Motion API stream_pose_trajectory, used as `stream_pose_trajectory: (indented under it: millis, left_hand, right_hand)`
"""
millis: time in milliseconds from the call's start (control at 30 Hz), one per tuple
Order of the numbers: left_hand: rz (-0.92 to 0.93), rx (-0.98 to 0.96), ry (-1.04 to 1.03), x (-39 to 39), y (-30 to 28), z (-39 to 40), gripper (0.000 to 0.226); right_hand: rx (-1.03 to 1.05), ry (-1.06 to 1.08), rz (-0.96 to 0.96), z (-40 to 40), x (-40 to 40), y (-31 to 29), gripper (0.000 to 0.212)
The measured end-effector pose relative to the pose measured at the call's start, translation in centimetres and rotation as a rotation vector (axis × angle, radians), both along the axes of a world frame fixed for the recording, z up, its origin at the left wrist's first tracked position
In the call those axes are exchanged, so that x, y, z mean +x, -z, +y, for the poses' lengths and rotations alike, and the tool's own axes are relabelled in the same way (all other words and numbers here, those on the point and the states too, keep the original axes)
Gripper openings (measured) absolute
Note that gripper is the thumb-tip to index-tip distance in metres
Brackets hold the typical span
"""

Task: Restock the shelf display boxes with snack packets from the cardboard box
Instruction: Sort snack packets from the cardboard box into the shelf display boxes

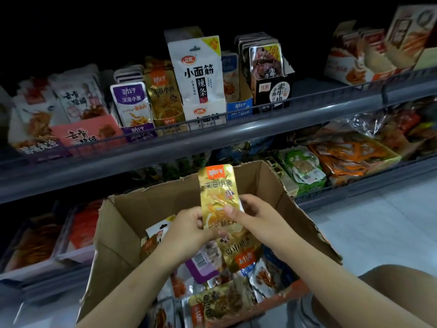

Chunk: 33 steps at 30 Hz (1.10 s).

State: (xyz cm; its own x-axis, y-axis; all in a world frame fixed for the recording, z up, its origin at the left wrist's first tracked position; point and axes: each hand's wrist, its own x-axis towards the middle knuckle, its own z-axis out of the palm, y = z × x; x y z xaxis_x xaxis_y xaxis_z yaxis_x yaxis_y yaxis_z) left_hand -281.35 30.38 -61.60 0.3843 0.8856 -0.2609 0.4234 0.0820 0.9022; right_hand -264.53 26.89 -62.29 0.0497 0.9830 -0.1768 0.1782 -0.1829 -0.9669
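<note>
Both hands held a gold packet (218, 197) upright above the open carton (132, 218). The left hand (186, 229) pinched its lower left edge and the right hand (250, 215) its lower right, thumb across the front; each grip was clamped on the packet, and further packets may have been stacked behind it, though that could not be told.

The likeliest slip, in my judgement: the foil looked slick, and held only by its lower part the packet could bend or slide out on the way up to the shelf (212, 136), dropping back among the loose packets (224, 268). It could also land in the wrong display box, since the matching gold box (165, 95) sat tight between a purple one (132, 107) and a white one (201, 91).

The packet's long axis ran near vertical, logo end up towards the shelf, printed face to the camera.
</note>
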Motion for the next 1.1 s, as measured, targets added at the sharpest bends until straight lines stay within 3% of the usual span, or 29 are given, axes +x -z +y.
stream_pose_trajectory:
  millis: [133,333,500,667,900,1100]
  left_hand:
    - [-0.041,-0.034,0.066,0.1,0.1,0.1,0.022]
    - [-0.091,-0.14,0.105,-0.9,-0.4,0.9,0.032]
    - [-0.146,-0.21,-0.095,-1.9,-0.1,1.6,0.034]
    - [-0.232,-0.255,-0.274,-3.1,-0.5,2.2,0.041]
    - [-0.379,-0.293,-0.385,-3.7,-1.4,2.6,0.049]
    - [-0.422,-0.31,-0.424,-4.4,-1.6,3.0,0.036]
  right_hand:
    - [-0.05,0.172,0.201,0.8,-1.2,0.4,0.019]
    - [-0.07,0.295,0.334,1.8,-2.1,0.8,0.014]
    - [-0.107,0.33,0.552,2.7,-1.8,0.1,0.017]
    - [-0.107,0.358,0.644,3.4,0.2,-0.9,0.016]
    - [-0.112,0.275,0.407,2.8,0.5,-0.8,0.019]
    - [-0.155,0.166,0.342,2.7,0.4,-1.2,0.015]
